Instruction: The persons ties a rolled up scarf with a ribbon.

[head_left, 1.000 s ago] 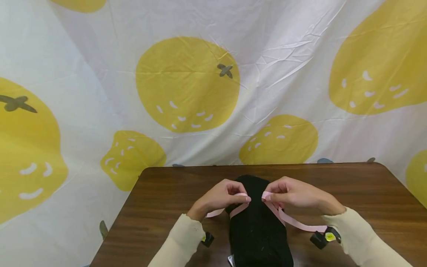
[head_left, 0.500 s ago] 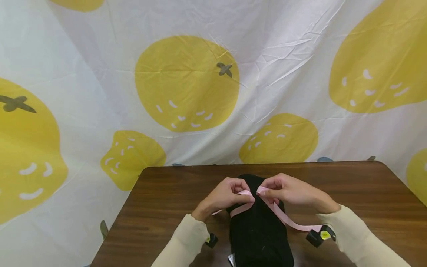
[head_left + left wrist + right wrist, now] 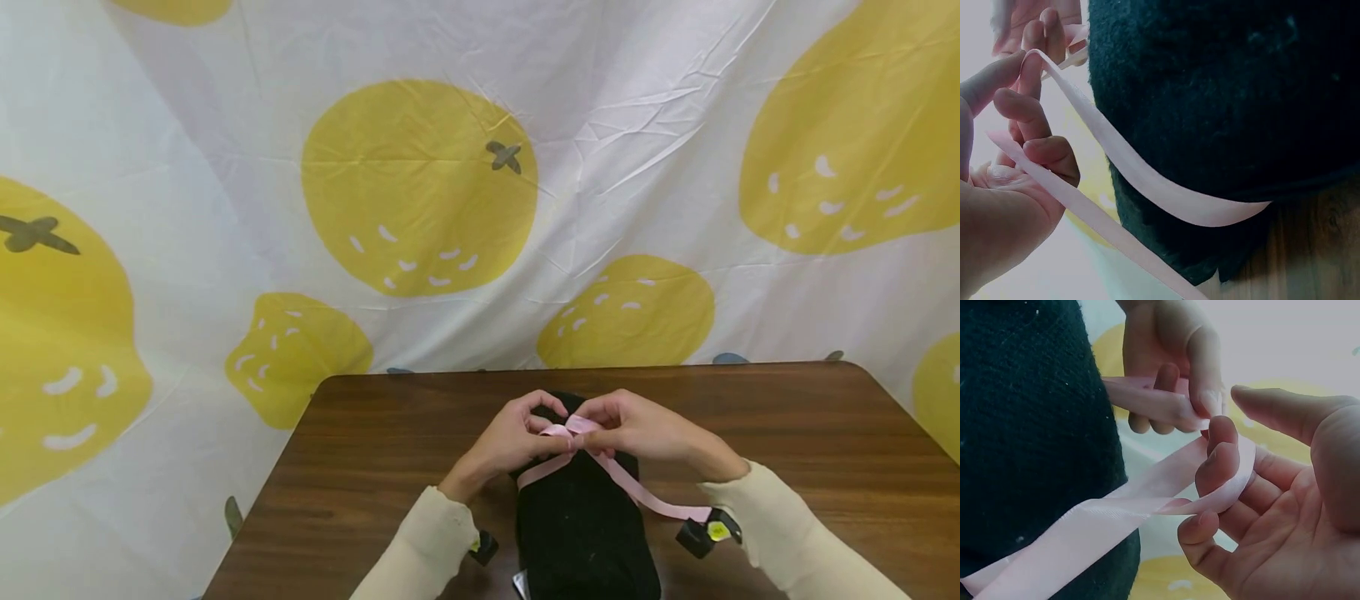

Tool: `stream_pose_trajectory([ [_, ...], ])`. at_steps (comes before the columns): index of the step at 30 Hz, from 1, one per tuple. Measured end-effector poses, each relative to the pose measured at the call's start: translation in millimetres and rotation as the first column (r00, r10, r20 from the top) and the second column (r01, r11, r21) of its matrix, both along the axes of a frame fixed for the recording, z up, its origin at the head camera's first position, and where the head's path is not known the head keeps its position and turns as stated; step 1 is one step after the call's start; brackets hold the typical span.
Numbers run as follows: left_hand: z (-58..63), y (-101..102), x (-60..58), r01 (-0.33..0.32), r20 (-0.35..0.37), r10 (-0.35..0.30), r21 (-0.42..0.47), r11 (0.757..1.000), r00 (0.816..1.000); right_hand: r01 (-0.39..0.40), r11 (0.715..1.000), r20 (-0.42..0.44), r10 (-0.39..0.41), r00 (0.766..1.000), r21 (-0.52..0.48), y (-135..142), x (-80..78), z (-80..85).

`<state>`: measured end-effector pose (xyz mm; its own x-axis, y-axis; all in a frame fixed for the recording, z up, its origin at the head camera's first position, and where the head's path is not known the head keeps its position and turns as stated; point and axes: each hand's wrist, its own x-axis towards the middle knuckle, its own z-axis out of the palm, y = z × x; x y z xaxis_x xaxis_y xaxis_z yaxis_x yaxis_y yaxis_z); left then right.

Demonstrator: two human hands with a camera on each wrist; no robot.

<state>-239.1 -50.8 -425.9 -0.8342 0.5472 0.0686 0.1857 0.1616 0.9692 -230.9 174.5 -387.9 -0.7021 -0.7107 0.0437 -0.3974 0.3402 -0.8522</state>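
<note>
A pink ribbon (image 3: pixel 663 507) passes round a black, soft-looking fabric bundle (image 3: pixel 585 533) lying on the table. Over the bundle's far part, my left hand (image 3: pixel 517 433) pinches the ribbon between thumb and index finger. In the left wrist view, a loose length of ribbon (image 3: pixel 1097 219) also crosses that palm. My right hand (image 3: pixel 645 429) meets it fingertip to fingertip. In the right wrist view, ribbon (image 3: pixel 1244 472) loops round the curled fingers of the right hand (image 3: pixel 1291 506), its thumb standing apart. A ribbon tail trails toward the right wrist.
The dark wooden table (image 3: pixel 765 433) extends to both sides of the bundle. A white cloth (image 3: pixel 637 183) printed with yellow fruit hangs behind it. A small white label (image 3: pixel 521 585) shows at the bundle's near left. Black wrist cameras (image 3: pixel 697 537) sit below the sleeves.
Both hands have come together over the bundle, the left moving right and the right moving left, until the fingertips meet at the ribbon. The bundle has stayed in place.
</note>
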Motion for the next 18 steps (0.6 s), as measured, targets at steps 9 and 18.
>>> stream_pose_trajectory([
  [9, -2.1, 4, 1.3, -0.036, -0.023, 0.035, -0.040, 0.999, 0.999, 0.054, 0.998, -0.026, -0.055, 0.998, -0.012, -7, 3.0, -2.0],
  [18, -4.4, 7, 3.9, -0.075, -0.051, 0.074, -0.016, 0.997, 0.996, 0.124, 0.992, -0.036, -0.125, 0.992, -0.025, -15, 8.9, -4.5],
])
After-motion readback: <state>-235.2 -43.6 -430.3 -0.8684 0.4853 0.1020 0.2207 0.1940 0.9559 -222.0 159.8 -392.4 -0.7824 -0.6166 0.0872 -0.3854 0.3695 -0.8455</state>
